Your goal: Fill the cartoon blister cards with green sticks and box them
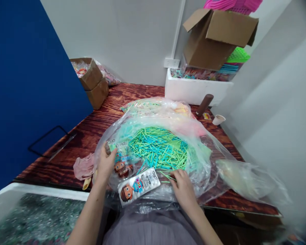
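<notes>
A large clear plastic bag (209, 149) lies spread open on the table, with a heap of thin green and blue sticks (158, 146) inside. My left hand (106, 161) is closed on a clear printed packet (122, 158) at the left side of the heap. The packet carries a cartoon figure. At the front of the heap, my right hand (183, 185) pinches a few green sticks (166, 175) between thumb and fingers. Between my hands, on the plastic near my lap, rests a white printed packet (139, 186) with a cartoon child on it.
A pink cloth or glove (83, 166) lies left of the bag. Behind stand a white foam box (193, 90) with a cardboard box (209, 41) above it, a brown cylinder (204, 104) and a paper cup (218, 119). A white tub (5, 194) is at lower left.
</notes>
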The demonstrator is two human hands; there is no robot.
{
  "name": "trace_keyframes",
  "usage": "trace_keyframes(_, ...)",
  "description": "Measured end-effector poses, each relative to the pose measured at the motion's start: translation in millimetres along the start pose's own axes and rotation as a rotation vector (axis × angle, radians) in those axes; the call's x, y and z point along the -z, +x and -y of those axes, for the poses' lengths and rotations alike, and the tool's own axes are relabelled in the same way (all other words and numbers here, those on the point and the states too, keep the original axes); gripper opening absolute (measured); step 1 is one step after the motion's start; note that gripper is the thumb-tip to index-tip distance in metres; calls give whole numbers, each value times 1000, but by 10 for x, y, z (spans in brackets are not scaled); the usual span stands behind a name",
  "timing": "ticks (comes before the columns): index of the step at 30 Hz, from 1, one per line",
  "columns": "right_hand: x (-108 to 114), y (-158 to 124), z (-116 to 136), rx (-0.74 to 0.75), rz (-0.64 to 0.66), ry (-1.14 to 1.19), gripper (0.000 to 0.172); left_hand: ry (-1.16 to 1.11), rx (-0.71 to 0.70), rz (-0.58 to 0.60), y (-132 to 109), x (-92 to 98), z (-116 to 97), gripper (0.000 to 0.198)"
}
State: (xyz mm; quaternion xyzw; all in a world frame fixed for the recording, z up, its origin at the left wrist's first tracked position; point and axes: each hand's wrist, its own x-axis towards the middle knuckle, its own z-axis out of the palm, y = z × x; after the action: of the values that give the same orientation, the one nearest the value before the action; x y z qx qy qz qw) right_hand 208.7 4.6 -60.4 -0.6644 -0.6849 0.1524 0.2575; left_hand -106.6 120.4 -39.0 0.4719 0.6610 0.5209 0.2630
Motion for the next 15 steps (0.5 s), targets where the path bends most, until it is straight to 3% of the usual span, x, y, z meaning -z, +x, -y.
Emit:
trace_keyframes(3,-36,-19,67,44,63,-234,11,122,-9,1,-111,-33,107,74)
trace_keyframes(6,-73,1,94,88,138,-407,11,261,-90,14,-274,-14,67,81)
trace_keyframes(10,-114,47,38,143,168,-497,20,360,-137,9,-433,49,-19,69)
trace_keyframes(15,9,201,-23,103,100,-340,17,348,-189,-1,-570,153,6,52)
